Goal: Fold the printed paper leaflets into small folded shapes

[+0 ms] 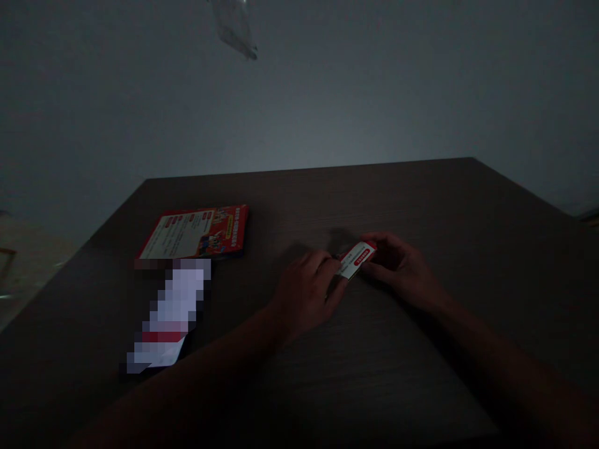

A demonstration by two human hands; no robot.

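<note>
Between my hands, just over the dark table (290,206), is what looks like a small stack of cards (358,259) with a white face, red print and a red end. It tilts up toward the right. My left hand (306,287) is closed around its left end, and the fingers cover that part. At the other end, my right hand (407,269) pinches the red edge between thumb and fingers. The printing is too small and dim to read.
Left of my hands lies a flat red box (206,231) with pictures and a white text panel. Nearer to me is a lit, pixel-blurred phone-like screen (175,312), partly behind my left forearm. A pale wall (350,87) stands behind the table, with a clear plastic bag (234,28) hanging there.
</note>
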